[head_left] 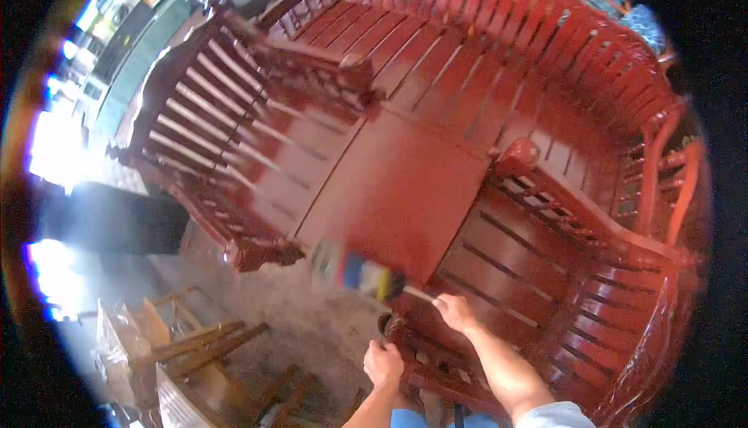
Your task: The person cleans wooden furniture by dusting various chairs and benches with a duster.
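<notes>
My right hand (455, 313) is closed around the thin pale handle of a multicoloured duster (362, 277). Its head, smeared by motion, shows blue, yellow and dark bands and reaches left across the front edge of a flat reddish-brown tabletop (405, 183). Lower down, my left hand (384, 362) is closed beside the near arm of a slatted wooden armchair (499, 272); what its fingers hold, if anything, I cannot make out.
A long slatted bench (436, 62) stands behind the table. Another armchair (210, 116) is on the left. Unpainted wooden frames (195, 350) lie on the floor at lower left. Clear plastic wrap covers part of the right-hand chair. Bright light enters at far left.
</notes>
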The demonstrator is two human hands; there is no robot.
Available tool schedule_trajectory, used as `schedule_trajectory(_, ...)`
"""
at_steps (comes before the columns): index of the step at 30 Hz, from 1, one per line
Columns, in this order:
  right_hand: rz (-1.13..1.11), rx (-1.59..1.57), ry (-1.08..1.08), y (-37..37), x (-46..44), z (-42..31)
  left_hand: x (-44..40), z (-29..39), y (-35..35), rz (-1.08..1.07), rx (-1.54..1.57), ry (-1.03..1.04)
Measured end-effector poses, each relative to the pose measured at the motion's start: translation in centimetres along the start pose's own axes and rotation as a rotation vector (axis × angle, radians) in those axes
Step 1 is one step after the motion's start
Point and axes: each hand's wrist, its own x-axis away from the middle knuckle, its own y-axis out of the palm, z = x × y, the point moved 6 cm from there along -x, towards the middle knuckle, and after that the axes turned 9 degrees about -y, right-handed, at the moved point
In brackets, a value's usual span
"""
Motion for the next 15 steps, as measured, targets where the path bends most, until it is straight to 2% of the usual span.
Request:
schedule_trajectory(1, 0.171, -0.08, 0.014, -0.7, 1.6, 2.0, -0.1, -0.2, 0.2, -0.003, 0.02, -0.028)
schedule_trajectory(3, 0.407, -0.113, 0.36, 1.1, 5.1, 10.1, 0.6, 0.3, -0.7, 0.041, 0.013, -0.01)
schedule_trajectory(4, 0.472, -0.145, 0.276, 3.1, 6.7, 13.7, 0.4, -0.1, -0.4, 0.054, 0.016, -0.013)
schedule_trajectory(5, 0.316, 0.027, 0.109, -1.2, 8.6, 7.0, -0.1, -0.8, 0.4, 0.064, 0.025, -0.008)
schedule_trajectory(6, 0.072, 0.057, 0.115, -0.6, 10.2, 7.1, -0.6, -1.3, 0.9, 0.013, 0.026, -0.035)
schedule_trajectory(7, -0.146, 0.092, -0.053, -2.4, 11.8, 3.8, -0.2, -1.1, 0.5, 0.066, 0.098, -0.012)
schedule_trajectory(8, -0.362, 0.165, 0.093, -4.6, 14.2, 0.9, -1.5, -2.2, 1.6, 0.099, 0.051, 0.022)
schedule_trajectory(9, -0.494, 0.229, 0.138, -8.1, 16.2, -3.5, -1.3, -2.3, 1.3, 0.081, 0.163, 0.042)
schedule_trajectory(10, -0.36, 0.206, 0.13, -10.0, 18.3, -5.5, -0.9, -1.9, 0.9, 0.042, 0.196, 0.068)
schedule_trajectory(11, -0.227, 0.226, 0.079, -8.9, 19.5, -3.4, -0.3, -1.4, 0.4, 0.065, 0.183, 0.159)
schedule_trajectory(12, -0.006, 0.108, 0.043, -10.2, 21.5, -3.8, -0.4, -1.2, 0.7, 0.22, 0.247, 0.367)
schedule_trajectory(15, 0.28, -0.105, 0.034, -13.2, 26.7, -3.3, 5.6, 2.1, -2.9, 0.066, 0.232, 0.576)
